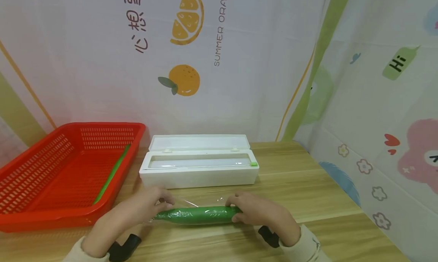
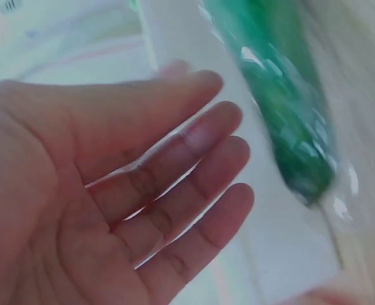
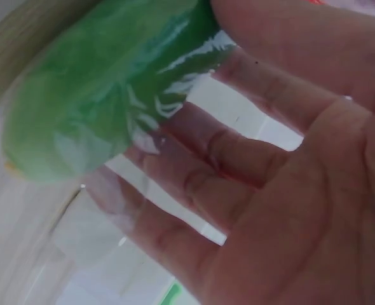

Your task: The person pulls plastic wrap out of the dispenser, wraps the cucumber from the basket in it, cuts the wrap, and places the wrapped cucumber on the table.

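A long green cucumber (image 1: 202, 215) with shiny clear plastic film around it lies crosswise on the wooden table. My right hand (image 1: 258, 210) holds its right end, thumb on the near side and fingers on the far side; film spreads over those fingers in the right wrist view. My left hand (image 1: 147, 207) is at the left end, fingers loosely bent. In the left wrist view its fingers (image 2: 200, 165) look apart from the cucumber (image 2: 276, 108). Just beyond stands a white cling film dispenser (image 1: 200, 179), lid raised, with a roll inside.
At the left sits a red plastic basket (image 1: 107, 195) with another green, long thing (image 1: 113, 174) along its inner right side. The dispenser has a small green piece (image 1: 253, 164) at its right. Printed cloth (image 1: 239, 102) hangs behind and to the right of the table.
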`<state>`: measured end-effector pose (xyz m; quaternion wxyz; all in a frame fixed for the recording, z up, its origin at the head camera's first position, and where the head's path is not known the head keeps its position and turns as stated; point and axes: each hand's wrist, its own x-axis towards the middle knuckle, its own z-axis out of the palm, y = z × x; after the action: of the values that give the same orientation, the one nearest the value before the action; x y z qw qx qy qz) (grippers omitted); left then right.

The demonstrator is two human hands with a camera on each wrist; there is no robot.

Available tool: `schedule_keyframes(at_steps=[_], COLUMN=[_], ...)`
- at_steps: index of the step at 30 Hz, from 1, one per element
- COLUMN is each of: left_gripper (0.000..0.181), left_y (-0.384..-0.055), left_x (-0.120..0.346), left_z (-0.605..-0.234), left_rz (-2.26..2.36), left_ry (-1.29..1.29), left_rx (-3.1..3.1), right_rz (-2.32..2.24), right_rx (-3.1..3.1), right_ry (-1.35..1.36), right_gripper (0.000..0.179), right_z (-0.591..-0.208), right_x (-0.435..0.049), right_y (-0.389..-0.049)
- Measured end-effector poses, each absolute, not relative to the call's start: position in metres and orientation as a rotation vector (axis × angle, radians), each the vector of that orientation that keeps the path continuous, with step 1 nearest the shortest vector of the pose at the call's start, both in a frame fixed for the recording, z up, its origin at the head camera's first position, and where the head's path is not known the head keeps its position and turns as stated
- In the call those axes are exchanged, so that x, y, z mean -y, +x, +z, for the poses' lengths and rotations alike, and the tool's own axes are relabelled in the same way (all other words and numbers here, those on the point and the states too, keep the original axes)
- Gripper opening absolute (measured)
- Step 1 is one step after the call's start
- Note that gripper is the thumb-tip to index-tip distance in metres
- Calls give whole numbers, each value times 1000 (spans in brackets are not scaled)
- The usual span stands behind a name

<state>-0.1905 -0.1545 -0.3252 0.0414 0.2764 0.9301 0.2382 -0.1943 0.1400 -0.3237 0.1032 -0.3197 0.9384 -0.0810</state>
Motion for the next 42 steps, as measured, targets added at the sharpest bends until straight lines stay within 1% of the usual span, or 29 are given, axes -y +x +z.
schedule_keyframes(at_steps=[2, 5, 10, 17, 25, 32, 39, 42], left_gripper=[5, 11, 21, 27, 28, 24, 22, 20], left_y=[-185, -176, -168, -170, -176, -181, -184, -186], left_x=[152, 147, 143, 145, 152, 155, 157, 159], left_z=[-325, -329, -336, -341, -346, -349, -351, -353], left_rz=[616, 458, 374, 367, 444, 496, 568, 644], left_ry=[909, 979, 947, 872, 852, 926, 969, 986], left_rx=[-2943, -3085, -3224, -3236, -3176, -3130, -3041, -2974], right_rz=[-235, -232, -224, -257, -453, -488, -363, -363], right_rx=[-2765, -2764, -2769, -2770, -2723, -2724, -2842, -2856], right_ry=[-949, -948, -957, -990, -982, -967, -934, -923], right_gripper=[32, 35, 40, 37, 19, 11, 24, 25], right_z=[-324, -325, -325, -327, -329, -329, -329, -330], right_x=[-139, -139, -140, -143, -146, -147, -143, -143], right_y=[-195, -196, -196, -199, -205, -205, -202, -203])
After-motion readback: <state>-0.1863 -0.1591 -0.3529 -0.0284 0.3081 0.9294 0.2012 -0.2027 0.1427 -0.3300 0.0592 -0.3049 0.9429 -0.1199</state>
